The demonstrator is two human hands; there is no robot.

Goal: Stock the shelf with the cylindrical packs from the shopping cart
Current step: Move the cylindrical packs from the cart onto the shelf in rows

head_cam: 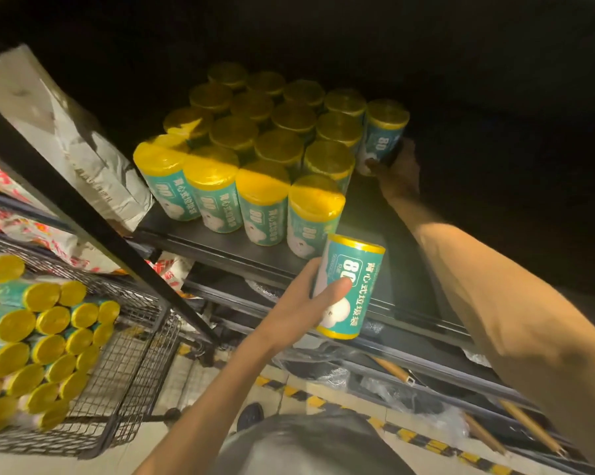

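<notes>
Head view looks down on a dark shelf [368,214] where upright packs [261,145] with yellow tops and teal labels stand in tight rows. Right hand [397,173] reaches deep along the right end of the rows, its grip curled round a far pack [383,135] at the back corner, thumb on the label near the base. Left hand [308,303] holds a near pack [349,286] upright in front of the shelf edge, just below the front row, fingers behind it and thumb across the label. At lower left a wire cart [128,368] holds many more packs [45,341] lying on their sides, yellow ends outward. Grey and white bags [83,149] lie left of the rows.
</notes>
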